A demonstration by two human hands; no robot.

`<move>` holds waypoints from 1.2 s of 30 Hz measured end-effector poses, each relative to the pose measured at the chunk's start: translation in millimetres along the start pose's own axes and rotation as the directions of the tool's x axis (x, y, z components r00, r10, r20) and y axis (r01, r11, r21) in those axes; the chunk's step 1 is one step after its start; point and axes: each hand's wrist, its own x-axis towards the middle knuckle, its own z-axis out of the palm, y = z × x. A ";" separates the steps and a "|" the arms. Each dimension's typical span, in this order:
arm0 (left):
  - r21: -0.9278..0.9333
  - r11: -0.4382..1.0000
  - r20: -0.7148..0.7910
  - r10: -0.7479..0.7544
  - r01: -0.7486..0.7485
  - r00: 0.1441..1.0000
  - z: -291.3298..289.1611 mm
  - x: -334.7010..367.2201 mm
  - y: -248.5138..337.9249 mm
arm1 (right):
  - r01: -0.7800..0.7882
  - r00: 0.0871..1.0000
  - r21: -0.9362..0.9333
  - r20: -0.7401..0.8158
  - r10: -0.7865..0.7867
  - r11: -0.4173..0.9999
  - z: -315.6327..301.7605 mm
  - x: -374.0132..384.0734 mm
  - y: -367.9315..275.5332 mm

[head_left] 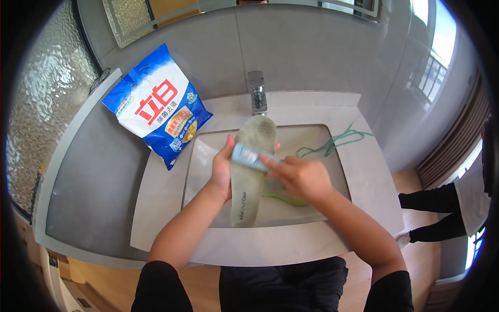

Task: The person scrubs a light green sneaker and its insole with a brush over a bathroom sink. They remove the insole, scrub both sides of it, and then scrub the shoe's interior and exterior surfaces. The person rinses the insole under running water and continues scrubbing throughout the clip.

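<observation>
Over the sink, my left hand (223, 165) grips a pale grey-green shoe insole (248, 190) by its edges, thumb on the left side and fingertips showing at the right. The insole stands lengthwise, its broad end toward the faucet. My right hand (302, 177) is closed on a light blue brush (248, 157) with a pale label on top. The brush lies across the upper middle of the insole; its underside is hidden. Below my right hand, a yellow-green curved edge (286, 198) shows in the basin, mostly covered, so I cannot make out what it is.
A chrome faucet (257, 92) rises behind the white sink basin (205, 151). At the left of the counter (291, 243) leans a blue and white detergent bag (161, 104). Green cord (332, 143) drapes over the basin's right rim. Another person (442, 203) stands at the far right.
</observation>
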 end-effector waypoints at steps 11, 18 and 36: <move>-0.025 0.998 -0.104 0.059 -0.061 0.993 -2.9 3.0 0.5 | -0.191 0.974 0.358 0.184 0.131 0.914 7.4 -2.4 -3.7; 0.168 0.985 -0.020 -0.025 0.028 0.999 -14.4 2.5 -20.9 | -0.471 0.882 0.634 0.363 0.301 0.613 3.3 10.6 -10.1; 0.085 0.995 -0.162 -0.028 0.042 0.986 -1.4 6.6 -20.1 | -0.227 0.960 0.423 -0.054 0.274 0.877 6.6 6.8 19.7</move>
